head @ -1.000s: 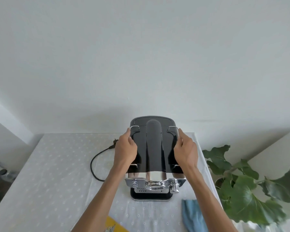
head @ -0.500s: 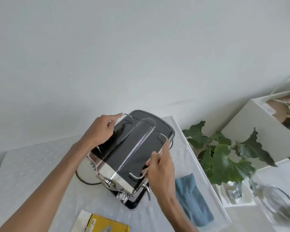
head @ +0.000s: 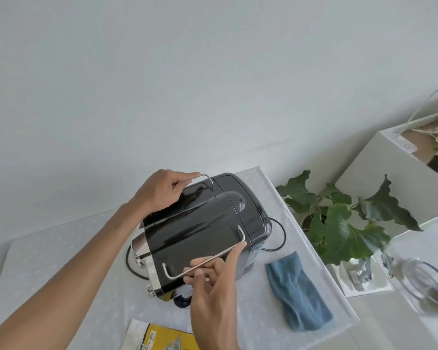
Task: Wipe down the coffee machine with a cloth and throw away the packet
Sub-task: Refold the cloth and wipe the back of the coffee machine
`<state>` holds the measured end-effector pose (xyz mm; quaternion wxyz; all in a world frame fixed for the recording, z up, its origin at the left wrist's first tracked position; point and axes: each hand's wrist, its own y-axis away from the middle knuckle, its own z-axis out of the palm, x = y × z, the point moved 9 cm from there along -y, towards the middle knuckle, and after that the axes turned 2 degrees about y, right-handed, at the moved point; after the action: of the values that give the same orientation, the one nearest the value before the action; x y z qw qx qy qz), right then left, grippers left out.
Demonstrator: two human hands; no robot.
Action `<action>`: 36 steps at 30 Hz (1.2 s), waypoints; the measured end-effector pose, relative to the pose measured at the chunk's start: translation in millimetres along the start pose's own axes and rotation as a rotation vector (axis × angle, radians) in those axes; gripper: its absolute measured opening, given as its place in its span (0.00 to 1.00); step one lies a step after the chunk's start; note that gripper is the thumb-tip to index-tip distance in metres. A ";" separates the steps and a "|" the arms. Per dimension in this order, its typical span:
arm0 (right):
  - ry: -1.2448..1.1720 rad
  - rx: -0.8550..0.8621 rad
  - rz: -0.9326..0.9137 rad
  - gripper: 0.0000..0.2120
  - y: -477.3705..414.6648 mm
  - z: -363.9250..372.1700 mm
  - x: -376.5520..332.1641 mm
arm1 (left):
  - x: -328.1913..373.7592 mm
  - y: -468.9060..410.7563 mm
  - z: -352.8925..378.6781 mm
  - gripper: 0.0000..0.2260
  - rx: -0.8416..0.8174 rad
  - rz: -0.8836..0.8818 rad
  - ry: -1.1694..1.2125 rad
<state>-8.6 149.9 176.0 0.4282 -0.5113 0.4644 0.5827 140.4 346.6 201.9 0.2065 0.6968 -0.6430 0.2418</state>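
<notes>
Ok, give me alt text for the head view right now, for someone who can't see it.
Both hands grip the metal rails on top of a black coffee machine on a white-clothed table, the left hand on the far rail, the right hand on the near one. A blue cloth lies to its right, a yellow packet at the near edge and a leafy plant beyond the table.

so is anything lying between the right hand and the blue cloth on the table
Nothing visible does. The right hand grips the metal rail on the black coffee machine, and the crumpled blue cloth lies just beside it on bare white tablecloth.
</notes>
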 end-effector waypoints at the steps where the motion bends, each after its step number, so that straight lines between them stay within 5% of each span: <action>1: 0.013 -0.011 -0.003 0.46 0.7 1.3 1.8 | -1.2 0.6 0.3 0.16 0.002 0.001 -0.004; 14: 0.173 -0.165 -0.048 0.48 6.5 -18.0 7.2 | 11.9 26.1 -0.8 0.20 0.145 -0.097 -0.220; 20: 0.483 -0.153 -0.225 0.41 -1.9 -80.1 0.7 | 40.1 74.3 26.3 0.22 0.186 -0.184 -0.213; 27: 0.789 -0.102 -0.128 0.33 -61.4 -191.9 82.3 | 82.6 128.6 68.7 0.27 0.255 -0.324 -0.157; 36: 1.071 -0.255 0.143 0.15 -113.1 -290.1 191.3 | 173.0 173.2 153.1 0.24 0.458 -0.142 -0.172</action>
<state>137.9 -106.7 -39.1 0.0262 -0.7510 0.5767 0.3204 -11.5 102.0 180.0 0.0039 0.7868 -0.5360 0.3058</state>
